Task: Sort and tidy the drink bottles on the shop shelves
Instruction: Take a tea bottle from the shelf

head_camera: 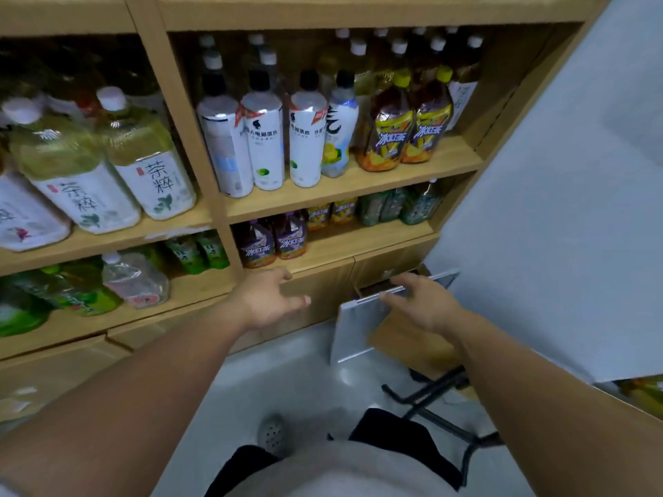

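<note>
My left hand hovers with relaxed fingers below the lowest shelf, just under two dark iced-tea bottles, and holds nothing. My right hand is spread above a grey panel leaning by the cabinet base, empty as well. On the middle shelf stand three white bottles with black caps, a pale lemon bottle and two yellow-capped iced-tea bottles. Large green-tea bottles fill the left bay.
Small green bottles and small iced-tea bottles sit deeper on the lowest shelf. A clear bottle and green bottles lie in the lower left bay. A black metal frame and a cardboard box stand on the floor at right.
</note>
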Motion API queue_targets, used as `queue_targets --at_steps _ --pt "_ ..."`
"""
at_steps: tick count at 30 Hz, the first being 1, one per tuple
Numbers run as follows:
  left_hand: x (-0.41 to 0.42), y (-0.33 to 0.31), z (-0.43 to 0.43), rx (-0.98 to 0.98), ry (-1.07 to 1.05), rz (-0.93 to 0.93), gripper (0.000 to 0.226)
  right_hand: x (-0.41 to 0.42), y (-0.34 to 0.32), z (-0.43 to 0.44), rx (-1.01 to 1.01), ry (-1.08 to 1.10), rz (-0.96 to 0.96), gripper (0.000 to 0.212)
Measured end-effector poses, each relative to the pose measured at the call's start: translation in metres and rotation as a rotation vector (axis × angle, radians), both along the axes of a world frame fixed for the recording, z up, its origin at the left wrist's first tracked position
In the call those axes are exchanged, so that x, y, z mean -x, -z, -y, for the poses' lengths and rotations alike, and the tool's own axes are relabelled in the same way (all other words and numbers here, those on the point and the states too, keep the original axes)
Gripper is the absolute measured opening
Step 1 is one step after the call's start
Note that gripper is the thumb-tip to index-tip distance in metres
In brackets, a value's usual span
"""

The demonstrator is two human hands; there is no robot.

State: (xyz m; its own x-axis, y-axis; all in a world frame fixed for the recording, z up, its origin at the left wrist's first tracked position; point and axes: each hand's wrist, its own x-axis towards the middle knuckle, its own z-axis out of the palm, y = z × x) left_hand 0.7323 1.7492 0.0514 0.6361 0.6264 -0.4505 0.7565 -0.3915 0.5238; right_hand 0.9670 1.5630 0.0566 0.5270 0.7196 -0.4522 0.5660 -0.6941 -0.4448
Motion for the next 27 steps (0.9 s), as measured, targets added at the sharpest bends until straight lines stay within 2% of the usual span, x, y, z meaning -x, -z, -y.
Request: queue_targets --at_steps 6,10,19,24,27 --pt "-0.077 -0.02 -0.041 -0.04 0.089 0.082 0.075 -0.06 -0.019 -0.044 -0.076 0.076 0.008 0.066" --pt "-0.14 -0.043 -0.052 -0.115 0.079 0.188 0.073 -0.109 -0.037 -0.071 -0.226 0.092 0.037 0.057" --pt "-0.254 -0.066 -0.067 -0.267 -0.143 0.41 0.087 -0.187 -0.077 -0.139 -0.626 -0.021 0.064 0.051" --pt "-0.281 -0.061 -0.072 -0.254 -0.223 0.535 0.076 -0.205 -0.084 -0.168 -0.718 -0.17 0.128 0.061" --pt "-0.293 -0.057 -0.081 -0.232 -0.241 0.556 0.071 -0.212 -0.08 -0.184 -0.688 -0.221 0.13 0.068"
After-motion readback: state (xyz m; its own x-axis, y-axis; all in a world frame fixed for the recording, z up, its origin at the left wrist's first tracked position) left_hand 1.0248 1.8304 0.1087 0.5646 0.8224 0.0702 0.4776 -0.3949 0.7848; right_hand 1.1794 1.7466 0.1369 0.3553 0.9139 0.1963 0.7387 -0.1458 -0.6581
